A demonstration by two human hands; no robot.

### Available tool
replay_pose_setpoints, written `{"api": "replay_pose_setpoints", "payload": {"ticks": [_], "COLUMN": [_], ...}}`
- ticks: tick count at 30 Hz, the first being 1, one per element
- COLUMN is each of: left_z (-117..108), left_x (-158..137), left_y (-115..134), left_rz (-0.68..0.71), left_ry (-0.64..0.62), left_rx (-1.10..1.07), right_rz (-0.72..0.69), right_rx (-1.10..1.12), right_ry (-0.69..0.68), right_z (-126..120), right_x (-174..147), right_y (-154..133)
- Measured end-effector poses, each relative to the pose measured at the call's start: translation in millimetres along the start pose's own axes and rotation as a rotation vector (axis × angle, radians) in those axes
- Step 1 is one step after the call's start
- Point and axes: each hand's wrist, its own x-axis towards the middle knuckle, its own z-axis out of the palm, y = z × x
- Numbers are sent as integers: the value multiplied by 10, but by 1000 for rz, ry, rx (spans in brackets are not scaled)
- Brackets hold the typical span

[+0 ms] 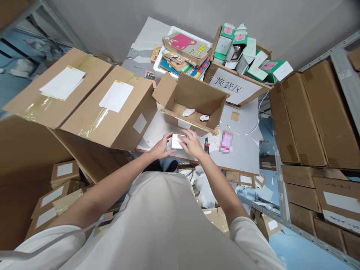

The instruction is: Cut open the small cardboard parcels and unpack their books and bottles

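Between my hands, at the front edge of the table, is a small white box (175, 142) with dark print on its top. My left hand (161, 147) grips it from the left, thumb along the near side and fingers along the far side. From the right, my right hand (191, 144) holds it, fingers lying over its top and covering part of it. Just beyond stands an open cardboard box (194, 93) with two small crumpled white pieces inside. A red and black utility knife (207, 145) lies right of my right hand.
Two large taped cartons (132, 112) stand at left. Behind are a stack of books (187, 47) and a carton of green-white boxes (236, 83). A blurred pink item (226, 142) and a white cable (247, 133) lie at right. Shelved cartons (303, 120) stand far right.
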Motion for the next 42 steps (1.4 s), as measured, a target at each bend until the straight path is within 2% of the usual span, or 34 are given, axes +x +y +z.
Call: {"api": "replay_pose_setpoints", "payload": {"ticks": [5, 7, 12, 17, 20, 23, 27, 31, 34, 38, 40, 42], "left_z": [-115, -201, -398, -449, -429, -445, -561, -647, -652, -640, -621, -582], "left_x": [80, 147, 301, 370, 386, 335, 196, 130, 131, 128, 136, 163], "left_y": [37, 62, 104, 67, 41, 6, -108, -273, -357, -370, -355, -343], "left_rz": [21, 28, 32, 42, 54, 46, -32, -150, -200, -209, -230, -256], "left_ry": [-107, -158, -249, -234, -213, -188, -170, -139, -104, -78, -75, -85], "left_rx": [19, 34, 79, 57, 47, 39, 45, 47, 23, 4, 9, 9], "right_rz": [-77, -41, 161, 164, 246, 310, 307, 345, 332, 288, 314, 342], "right_rx": [-4, -29, -79, 35, 39, 3, -1, 39, 59, 86, 85, 49], "right_ry": [-128, -130, 38, 190, 271, 293, 332, 380, 433, 601, 741, 949], "right_z": [37, 117, 383, 516, 583, 635, 565, 286, -81, -798, -1219, -1641], "right_x": [-40, -40, -24, -16, -11, -4, -2, -24, -102, -353, -498, -583], "right_y": [72, 38, -140, -152, -138, -160, -238, -408, -598, -747, -682, -479]}}
